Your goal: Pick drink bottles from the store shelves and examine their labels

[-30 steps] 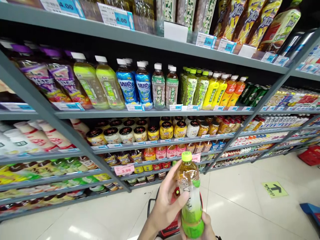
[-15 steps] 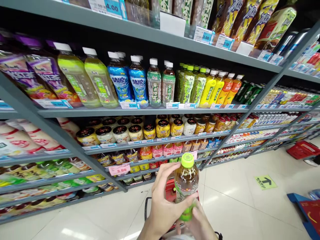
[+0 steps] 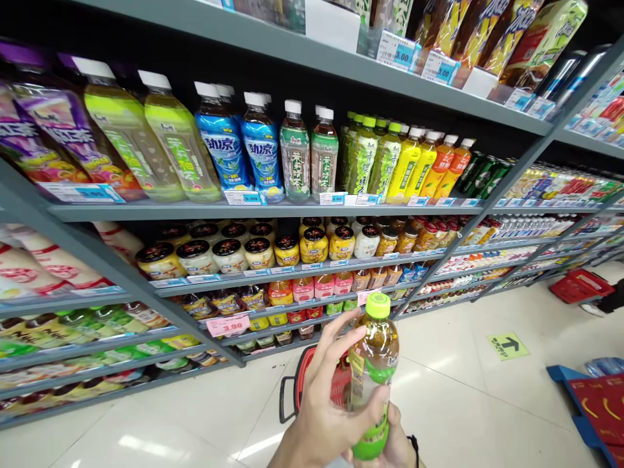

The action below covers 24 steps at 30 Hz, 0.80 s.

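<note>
I hold a green-capped tea bottle (image 3: 373, 364) upright in front of me with both hands. It has amber liquid and a green label. My left hand (image 3: 324, 403) wraps its middle, thumb across the label and fingers raised behind it. My right hand (image 3: 397, 448) grips the bottle's base from below, mostly cut off by the frame's bottom edge. A red shopping basket (image 3: 312, 377) with a black handle sits on the floor right behind the bottle.
Grey shelves (image 3: 273, 209) full of bottled drinks and jars run along the left and far side. A red basket (image 3: 580, 285) lies on the floor at right, a blue-and-red display (image 3: 595, 396) at the lower right. White tiles carry a green arrow sticker (image 3: 507, 344).
The bottle has shifted a little right and tilted slightly in my hands. My view has moved down and left, so the shelves sit higher and the red basket shows more.
</note>
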Available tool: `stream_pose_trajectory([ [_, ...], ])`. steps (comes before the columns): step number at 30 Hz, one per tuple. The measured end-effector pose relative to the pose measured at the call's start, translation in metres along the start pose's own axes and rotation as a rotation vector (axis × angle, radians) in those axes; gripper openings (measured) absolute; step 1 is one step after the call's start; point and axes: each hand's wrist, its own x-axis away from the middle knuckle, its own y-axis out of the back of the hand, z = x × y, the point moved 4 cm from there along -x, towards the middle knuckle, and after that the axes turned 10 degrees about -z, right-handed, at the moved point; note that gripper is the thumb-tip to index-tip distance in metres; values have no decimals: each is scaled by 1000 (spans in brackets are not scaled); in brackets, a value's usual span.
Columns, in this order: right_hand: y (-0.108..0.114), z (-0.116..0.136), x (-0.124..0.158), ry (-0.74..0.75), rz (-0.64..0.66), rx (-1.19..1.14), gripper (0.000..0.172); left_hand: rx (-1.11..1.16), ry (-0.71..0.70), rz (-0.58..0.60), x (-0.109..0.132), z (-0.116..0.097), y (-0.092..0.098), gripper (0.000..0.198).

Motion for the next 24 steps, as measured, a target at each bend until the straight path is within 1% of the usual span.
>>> stream_pose_trajectory([
  [2, 1, 3, 1, 3, -6, 25, 90, 41, 20, -5, 5, 1, -3, 73],
  [5, -2, 11, 4, 47, -8, 43, 90, 53, -9, -41, 10, 0, -5, 72],
  [9, -10, 18, 8, 116, 20, -13, 82, 61, -46, -52, 11, -2, -6, 72],
  [12, -11, 18, 10, 133, -2, -40, 84, 71, -29, -51, 12, -1, -6, 74],
  [16, -10, 14, 12, 144, -39, -1, 88, 90, 16, -68, 15, 2, -6, 71],
  [19, -12, 11, 14, 119, -68, 50, 88, 130, 99, -106, 16, 9, -2, 68],
  [23, -23, 13, 21, 78, -93, 65, 93, 219, 324, -203, 13, 28, 7, 70],
  [24, -28, 14, 23, 72, -87, 59, 91, 259, 372, -231, 12, 33, 10, 70],
])
